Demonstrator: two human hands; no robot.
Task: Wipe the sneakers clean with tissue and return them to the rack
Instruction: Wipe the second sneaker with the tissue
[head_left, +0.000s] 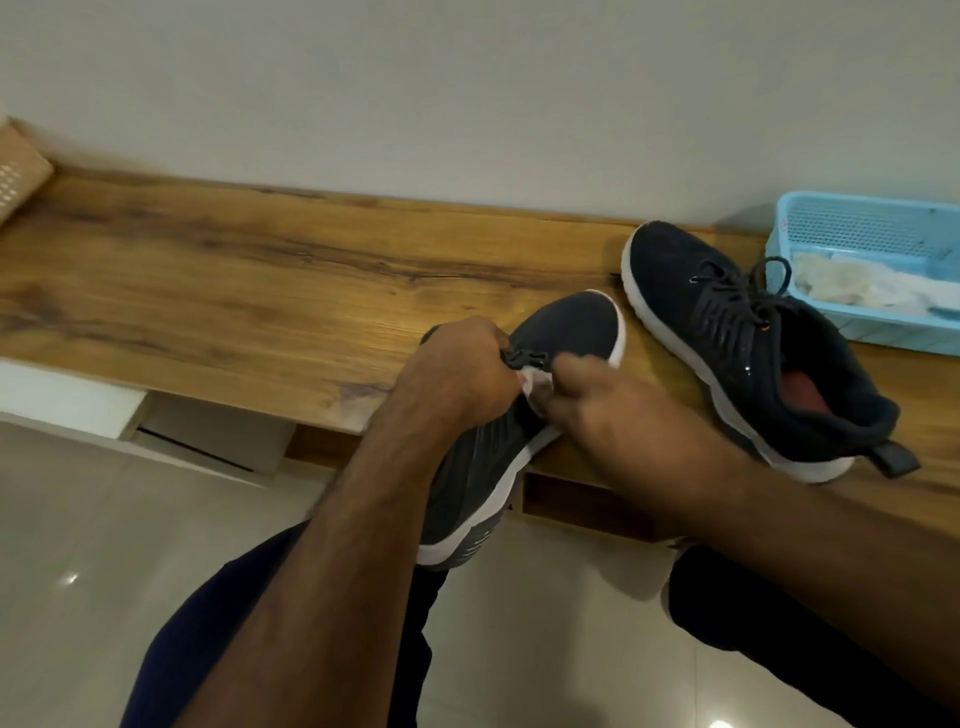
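A dark grey sneaker (566, 327) with a white sole lies toe-up across the front edge of the wooden top (218, 291), its heel hanging over my lap. My left hand (457, 374) grips its upper at the laces. My right hand (618, 410) pinches a small white tissue (535, 387) against the lace area; most of the tissue is hidden between the hands. A second, darker navy sneaker (748, 343) with a white sole and loose laces rests on the wooden top to the right, untouched.
A light blue mesh basket (857, 228) holding crumpled white tissues stands at the right end against the wall. A woven box corner (21, 171) sits at the far left. White drawers (72, 400) and glossy floor tiles lie below the wooden top.
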